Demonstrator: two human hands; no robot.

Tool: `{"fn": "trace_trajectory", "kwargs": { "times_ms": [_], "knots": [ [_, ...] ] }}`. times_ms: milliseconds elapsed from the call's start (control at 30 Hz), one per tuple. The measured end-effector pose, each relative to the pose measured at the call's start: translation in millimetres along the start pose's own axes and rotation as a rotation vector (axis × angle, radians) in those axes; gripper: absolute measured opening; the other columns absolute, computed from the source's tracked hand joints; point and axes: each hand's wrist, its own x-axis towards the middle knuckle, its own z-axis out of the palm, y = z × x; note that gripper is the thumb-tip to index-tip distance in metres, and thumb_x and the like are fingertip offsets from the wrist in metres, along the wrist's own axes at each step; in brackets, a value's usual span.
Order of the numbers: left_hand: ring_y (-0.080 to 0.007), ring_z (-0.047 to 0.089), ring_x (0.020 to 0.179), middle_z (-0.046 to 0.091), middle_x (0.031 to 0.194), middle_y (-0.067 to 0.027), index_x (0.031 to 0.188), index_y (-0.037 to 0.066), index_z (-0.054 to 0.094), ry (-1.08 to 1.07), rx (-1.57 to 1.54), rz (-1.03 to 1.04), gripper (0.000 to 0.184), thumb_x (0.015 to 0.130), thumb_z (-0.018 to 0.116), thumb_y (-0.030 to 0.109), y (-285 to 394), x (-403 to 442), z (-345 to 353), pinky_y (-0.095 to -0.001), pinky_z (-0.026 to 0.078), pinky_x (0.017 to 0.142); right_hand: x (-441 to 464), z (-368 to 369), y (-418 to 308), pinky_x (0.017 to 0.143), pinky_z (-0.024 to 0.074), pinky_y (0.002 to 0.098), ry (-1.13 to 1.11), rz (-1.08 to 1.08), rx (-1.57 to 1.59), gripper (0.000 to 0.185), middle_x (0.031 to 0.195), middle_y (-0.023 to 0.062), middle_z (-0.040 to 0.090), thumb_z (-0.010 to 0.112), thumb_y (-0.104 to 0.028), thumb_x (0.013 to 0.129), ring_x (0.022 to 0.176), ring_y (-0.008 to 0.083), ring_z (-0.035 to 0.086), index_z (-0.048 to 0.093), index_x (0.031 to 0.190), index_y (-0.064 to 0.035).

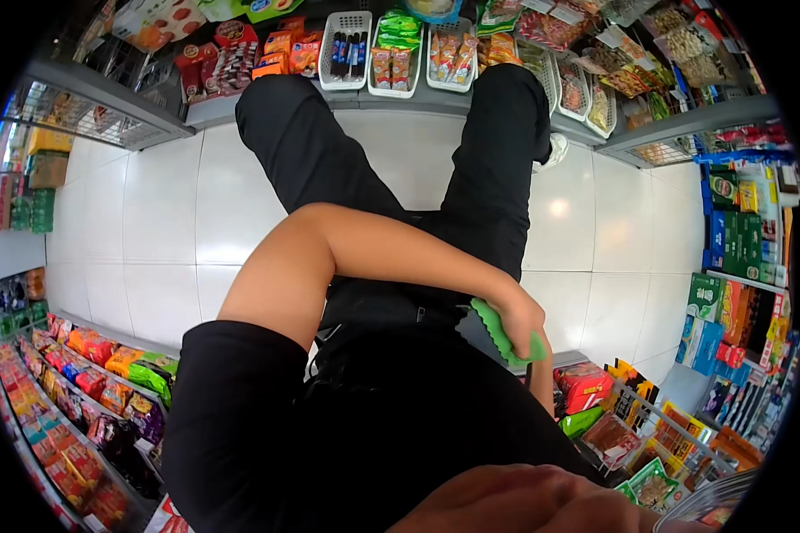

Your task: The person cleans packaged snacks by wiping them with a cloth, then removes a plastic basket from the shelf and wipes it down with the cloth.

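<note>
My left arm reaches across my body to the right. At its end my left hand (517, 318) is closed round a thin green-and-grey piece with a scalloped edge (491, 327), which looks like a cloth. Part of it hangs in front of my dark trousers and part shows below the fingers. My right forearm (542, 384) comes up from below and meets the left hand there. My right hand is mostly hidden behind the left one, so its fingers do not show.
Ahead of my spread knees, a low shelf holds white plastic baskets (395, 78) of packaged snacks. Packet racks (107, 373) stand at the lower left, and more packets (610, 435) lie at the lower right. Stacked boxes (736, 240) line the right side. The floor (240, 186) is white tile.
</note>
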Motion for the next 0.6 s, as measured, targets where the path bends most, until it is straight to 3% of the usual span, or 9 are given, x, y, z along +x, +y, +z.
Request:
{"fn": "trace_trajectory", "kwargs": {
  "times_ms": [67, 167, 200, 267, 300, 333, 400, 500, 600],
  "knots": [
    [-0.0247, 0.07, 0.079, 0.076, 0.095, -0.0133, 0.116, 0.001, 0.073, 0.008, 0.026, 0.045, 0.042, 0.084, 0.072, 0.028, -12.6, 2.0, -11.4, -0.0377, 0.056, 0.071, 2.9, 1.0, -8.1, 0.082, 0.0555, 0.0331, -0.018, 0.018, 0.048, 0.041, 0.116, 0.0081, 0.071, 0.05, -0.035, 0.106, 0.099, 0.0171, 0.069, 0.06, 0.13, -0.0039],
    [-0.0181, 0.068, 0.076, 0.075, 0.09, -0.0084, 0.112, 0.001, 0.073, 0.041, -0.08, -0.065, 0.037, 0.087, 0.071, 0.029, 9.1, -50.6, -60.6, -0.0351, 0.055, 0.066, 5.5, -5.9, -11.1, 0.084, 0.056, 0.0337, -0.13, 0.066, 0.164, 0.043, 0.118, 0.0087, 0.071, 0.049, -0.036, 0.106, 0.101, 0.0177, 0.069, 0.06, 0.132, -0.0035],
    [-0.0127, 0.066, 0.072, 0.073, 0.083, -0.0051, 0.106, 0.001, 0.074, 0.128, -0.106, -0.086, 0.033, 0.089, 0.071, 0.029, 11.3, -67.1, -74.3, -0.0322, 0.054, 0.062, 5.3, -11.3, -8.1, 0.09, 0.054, 0.0361, -0.215, 0.08, 0.177, 0.049, 0.123, 0.0106, 0.069, 0.049, -0.038, 0.106, 0.108, 0.0204, 0.068, 0.056, 0.137, -0.0016],
    [-0.0118, 0.066, 0.068, 0.072, 0.08, -0.0031, 0.102, 0.002, 0.073, 0.255, -0.181, -0.116, 0.027, 0.091, 0.071, 0.026, 11.6, -96.9, -106.8, -0.0312, 0.054, 0.059, 5.7, -19.5, -3.0, 0.102, 0.0499, 0.041, -0.383, 0.11, 0.205, 0.062, 0.135, 0.0144, 0.066, 0.048, -0.044, 0.105, 0.121, 0.0258, 0.065, 0.048, 0.147, 0.0023],
    [-0.012, 0.068, 0.07, 0.072, 0.081, -0.0033, 0.102, 0.003, 0.072, 0.304, -0.191, -0.142, 0.027, 0.092, 0.07, 0.027, 16.6, -114.5, -123.6, -0.0311, 0.055, 0.06, -1.6, 7.6, 1.6, 0.106, 0.0476, 0.0413, -0.191, 0.006, 0.059, 0.061, 0.141, 0.0165, 0.061, 0.058, -0.038, 0.102, 0.126, 0.0263, 0.061, 0.048, 0.147, 0.0021],
    [-0.0121, 0.069, 0.071, 0.073, 0.082, -0.0039, 0.102, 0.003, 0.072, 0.394, -0.123, -0.163, 0.028, 0.093, 0.069, 0.029, 5.1, -118.7, -138.6, -0.0308, 0.056, 0.063, -6.5, 23.1, -6.7, 0.107, 0.0469, 0.0398, -0.1, -0.066, -0.322, 0.068, 0.141, 0.0173, 0.059, 0.071, -0.031, 0.095, 0.125, 0.028, 0.059, 0.046, 0.149, 0.0023],
    [-0.0124, 0.069, 0.075, 0.074, 0.086, -0.0038, 0.105, 0.003, 0.071, 0.57, -0.111, -0.193, 0.03, 0.093, 0.069, 0.03, 18.4, -149.8, -161.4, -0.0306, 0.056, 0.067, 13.0, 30.8, 7.3, 0.104, 0.0482, 0.0398, 0.237, -0.251, -0.718, 0.08, 0.134, 0.0171, 0.061, 0.082, -0.029, 0.088, 0.122, 0.0283, 0.058, 0.042, 0.15, 0.003],
    [-0.0116, 0.068, 0.081, 0.073, 0.092, -0.0057, 0.111, 0.002, 0.071, 0.72, -0.041, -0.193, 0.032, 0.093, 0.069, 0.028, 21.8, -178.0, -186.2, -0.0304, 0.055, 0.071, -6.8, 73.6, -38.9, 0.102, 0.0493, 0.0412, 0.494, -0.663, -0.932, 0.087, 0.131, 0.0189, 0.062, 0.084, -0.03, 0.085, 0.121, 0.0281, 0.059, 0.039, 0.152, 0.0038],
    [-0.0111, 0.067, 0.084, 0.072, 0.095, -0.0063, 0.115, 0.002, 0.071, 0.8, -0.064, -0.15, 0.034, 0.093, 0.068, 0.027, 18.2, -188.3, -198.2, -0.0299, 0.055, 0.074, 4.5, 78.1, -54.8, 0.102, 0.05, 0.0409, 0.098, -0.402, -0.641, 0.079, 0.132, 0.0251, 0.065, 0.086, -0.032, 0.084, 0.118, 0.0311, 0.064, 0.051, 0.144, 0.0061]
  ]
}}
